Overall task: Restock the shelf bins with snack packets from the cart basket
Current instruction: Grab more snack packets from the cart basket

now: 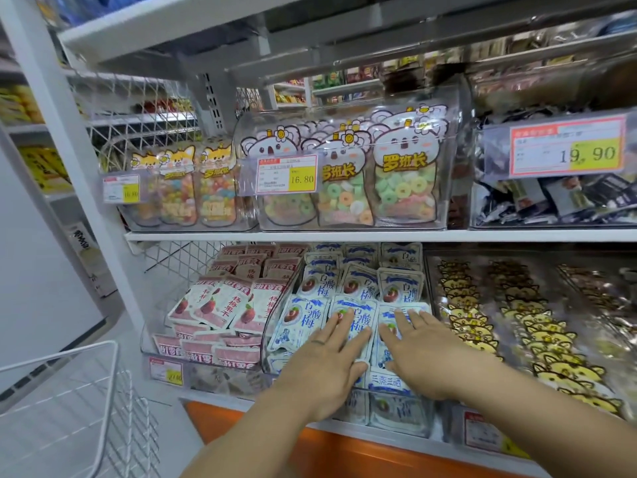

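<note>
Blue-and-white snack packets (358, 288) fill a clear bin (389, 391) in the middle of the lower shelf, stacked in rows. My left hand (327, 360) lies flat on the front packets with its fingers straight, a ring on one finger. Beside it my right hand (417, 350) presses flat on the neighbouring packet (406, 310), fingers spread. Neither hand grips anything. The white wire cart basket (86, 384) stands at the lower left, and its visible part holds no packets.
Pink-and-white packets (224, 305) fill the bin to the left. Gold cat-shaped packets (482, 322) lie in the bin to the right. The upper shelf carries clear bins of candy bags (403, 188) with price tags. An orange base panel (344, 453) runs below the shelf.
</note>
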